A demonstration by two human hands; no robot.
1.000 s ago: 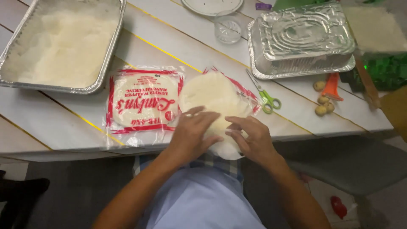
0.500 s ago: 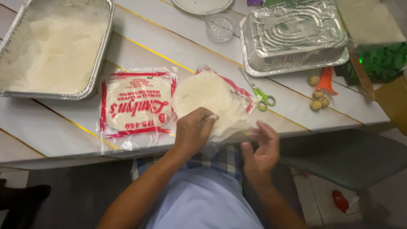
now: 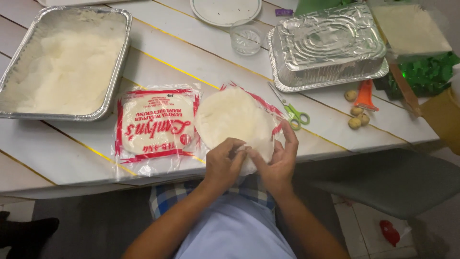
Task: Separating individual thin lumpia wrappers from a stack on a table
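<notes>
1. Since half a second ago, the right hand [image 3: 279, 160] has returned beside the left hand [image 3: 224, 163].
2. Both pinch the wrapper stack's [image 3: 233, 121] near edge, lower centre.
3. Left of it lies a sealed packet [image 3: 155, 125]; scissors [image 3: 293, 111] lie right.

Home kitchen table [image 3: 335, 120]: foil trays [image 3: 330, 43], wrapper packs [image 3: 155, 124].

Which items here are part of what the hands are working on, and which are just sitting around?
In use:
- left hand and right hand, both pinching the near edge of the stack of round wrappers
- opened red-edged bag under the stack

Lying about:
- sealed wrapper pack
- green scissors
- foil tray of white filling
- upturned foil tray
- glass
</notes>
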